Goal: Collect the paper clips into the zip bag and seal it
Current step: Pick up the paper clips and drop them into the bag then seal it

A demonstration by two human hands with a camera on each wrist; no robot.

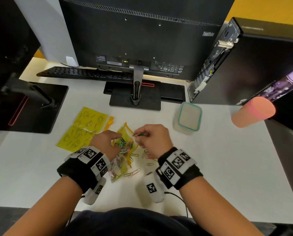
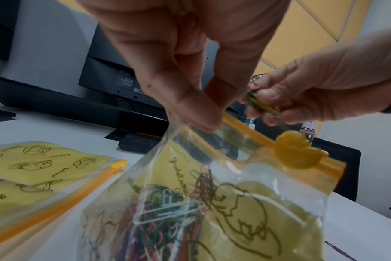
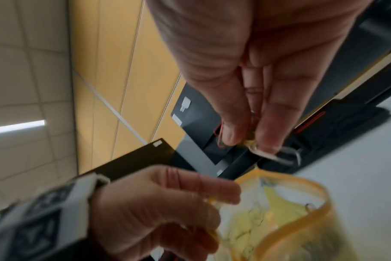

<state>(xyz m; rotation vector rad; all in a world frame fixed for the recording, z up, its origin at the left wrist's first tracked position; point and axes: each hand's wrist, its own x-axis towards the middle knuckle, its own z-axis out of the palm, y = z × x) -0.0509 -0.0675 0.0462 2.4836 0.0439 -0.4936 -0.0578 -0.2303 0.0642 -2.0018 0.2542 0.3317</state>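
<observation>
A clear-and-yellow zip bag (image 1: 125, 133) (image 2: 246, 203) (image 3: 286, 208) with an orange zip strip stands open on the white desk, a tangle of coloured paper clips (image 2: 167, 211) inside. My left hand (image 1: 106, 140) (image 2: 190, 106) (image 3: 167, 197) pinches the near edge of its mouth and holds it open. My right hand (image 1: 149, 137) (image 2: 301, 102) (image 3: 246, 137) pinches a small bunch of paper clips (image 1: 139, 134) (image 2: 259, 104) just above the mouth. Several loose clips (image 1: 134, 172) lie on the desk between my wrists.
Spare yellow zip bags (image 1: 84, 128) lie flat to the left. A lidded plastic box (image 1: 188, 118) and a pink cup (image 1: 253, 113) stand to the right. A monitor stand (image 1: 135, 97), keyboard (image 1: 84, 73) and computer case (image 1: 244, 62) line the back.
</observation>
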